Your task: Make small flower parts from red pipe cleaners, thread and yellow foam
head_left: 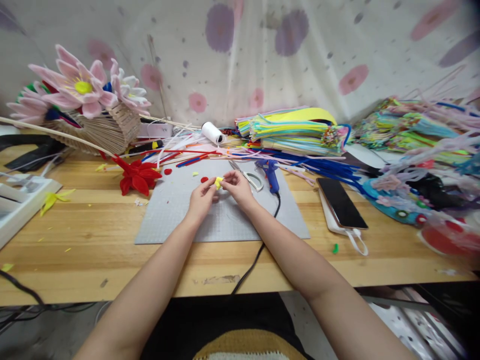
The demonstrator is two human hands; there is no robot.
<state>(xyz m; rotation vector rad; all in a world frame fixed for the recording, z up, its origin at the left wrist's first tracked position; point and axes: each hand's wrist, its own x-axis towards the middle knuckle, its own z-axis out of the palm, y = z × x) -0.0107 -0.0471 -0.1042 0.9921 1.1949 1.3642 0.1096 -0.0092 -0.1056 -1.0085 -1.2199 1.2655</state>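
Note:
Between the fingertips of my left hand point(203, 198) and my right hand point(237, 188) is a small yellow fuzzy piece point(218, 183), pinched from both sides. Its exact shape is partly covered by the fingers. Both hands are just above the grey cutting mat point(165, 225). Scissors point(252, 179) lie right behind my right hand, and a blue glue gun point(269, 175) rests beyond them to the right. A red felt-like disc point(204, 180) lies close to my left fingers, with another red disc point(168, 171) farther left.
A red fuzzy flower point(138, 176) on a stem lies left of the mat. Pink flowers point(80, 85) fill a woven basket point(108, 131) at back left. Bundled pipe cleaners point(292, 130) line the back. A phone point(342, 202) lies right. The glue gun's cord point(258, 255) crosses the table's front edge.

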